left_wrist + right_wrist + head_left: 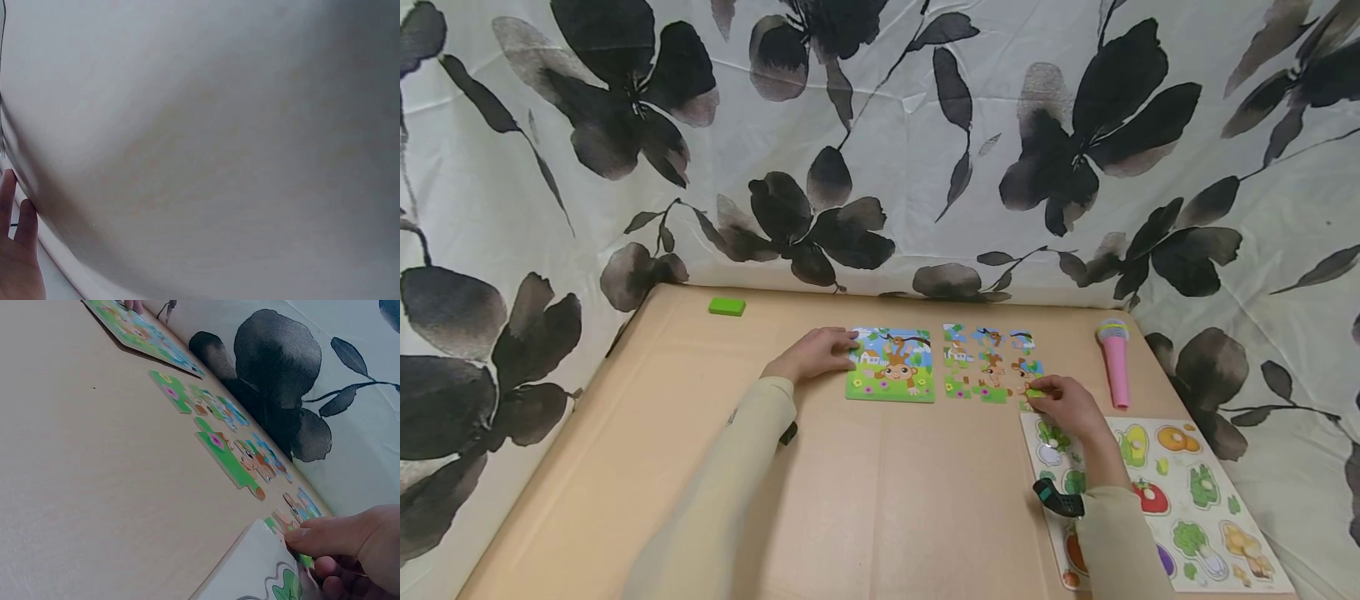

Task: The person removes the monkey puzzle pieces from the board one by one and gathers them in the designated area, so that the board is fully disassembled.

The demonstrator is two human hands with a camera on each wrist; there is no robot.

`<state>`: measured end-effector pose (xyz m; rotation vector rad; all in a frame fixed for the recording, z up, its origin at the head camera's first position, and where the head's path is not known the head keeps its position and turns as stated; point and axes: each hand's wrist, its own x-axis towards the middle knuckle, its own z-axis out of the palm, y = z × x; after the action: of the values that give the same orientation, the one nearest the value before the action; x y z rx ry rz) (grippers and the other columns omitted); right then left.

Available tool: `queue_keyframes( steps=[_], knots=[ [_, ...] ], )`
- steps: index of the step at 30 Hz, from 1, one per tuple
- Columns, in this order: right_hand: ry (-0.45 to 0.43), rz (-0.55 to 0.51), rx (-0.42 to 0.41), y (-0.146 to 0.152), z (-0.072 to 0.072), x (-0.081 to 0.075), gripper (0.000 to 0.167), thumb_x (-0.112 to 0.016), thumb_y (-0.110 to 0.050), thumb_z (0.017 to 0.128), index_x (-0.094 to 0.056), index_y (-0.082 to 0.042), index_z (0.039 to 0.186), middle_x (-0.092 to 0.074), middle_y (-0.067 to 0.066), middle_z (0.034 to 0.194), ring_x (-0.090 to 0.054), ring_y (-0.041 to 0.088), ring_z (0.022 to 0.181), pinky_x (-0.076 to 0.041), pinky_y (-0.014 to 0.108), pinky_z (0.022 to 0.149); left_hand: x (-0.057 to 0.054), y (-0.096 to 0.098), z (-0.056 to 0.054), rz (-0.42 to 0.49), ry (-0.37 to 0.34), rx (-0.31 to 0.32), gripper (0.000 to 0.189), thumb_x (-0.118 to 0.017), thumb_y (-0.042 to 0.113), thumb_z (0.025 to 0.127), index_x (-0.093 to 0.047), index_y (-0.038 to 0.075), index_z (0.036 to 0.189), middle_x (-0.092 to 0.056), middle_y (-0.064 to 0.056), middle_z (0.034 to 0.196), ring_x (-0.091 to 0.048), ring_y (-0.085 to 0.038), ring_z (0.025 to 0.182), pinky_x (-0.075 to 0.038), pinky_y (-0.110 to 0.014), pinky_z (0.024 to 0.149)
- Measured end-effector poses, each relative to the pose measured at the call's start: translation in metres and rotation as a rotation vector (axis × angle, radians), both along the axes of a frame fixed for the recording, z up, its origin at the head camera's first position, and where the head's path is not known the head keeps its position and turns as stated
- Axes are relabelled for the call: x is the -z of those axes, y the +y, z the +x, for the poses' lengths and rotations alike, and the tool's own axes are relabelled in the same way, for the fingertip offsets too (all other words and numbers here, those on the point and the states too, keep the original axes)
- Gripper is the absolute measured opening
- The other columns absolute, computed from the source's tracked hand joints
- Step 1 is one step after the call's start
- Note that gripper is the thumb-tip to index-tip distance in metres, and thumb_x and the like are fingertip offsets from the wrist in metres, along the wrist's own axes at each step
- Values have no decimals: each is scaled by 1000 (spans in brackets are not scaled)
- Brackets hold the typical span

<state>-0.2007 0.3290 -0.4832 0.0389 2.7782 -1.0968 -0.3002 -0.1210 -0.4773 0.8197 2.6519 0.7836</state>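
A square monkey picture board (889, 367) lies near the far side of the table. My left hand (817, 353) is at its left edge, fingertips touching it; in the left wrist view only part of this hand (20, 250) shows. Right of the board lie several loose jigsaw pieces (992, 367) in rough rows, showing a similar monkey scene. At their near right corner my right hand (1067, 404) pinches a puzzle piece (304, 559) between thumb and curled fingers, beside the corner of a white vegetable board. The fingers hide most of that piece.
The white vegetable board (1176, 508) covers the near right of the table (925, 500), partly under my right forearm. A pink toy microphone (1117, 367) lies at the far right. A green block (727, 307) sits at the far left. Floral cloth (910, 167) rises behind the table.
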Motion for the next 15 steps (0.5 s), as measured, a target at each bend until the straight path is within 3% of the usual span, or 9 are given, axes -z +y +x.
queue_keyframes(
  steps=[15],
  knots=[
    [-13, -28, 14, 0, 1, 2, 33, -69, -13, 91, -62, 5, 118, -61, 10, 89, -52, 19, 78, -46, 28, 62, 1, -1, 0, 5, 5, -2, 48, -72, 27, 90, -62, 5, 132, -46, -7, 149, -33, -29, 142, -25, -43, 118]
  ],
)
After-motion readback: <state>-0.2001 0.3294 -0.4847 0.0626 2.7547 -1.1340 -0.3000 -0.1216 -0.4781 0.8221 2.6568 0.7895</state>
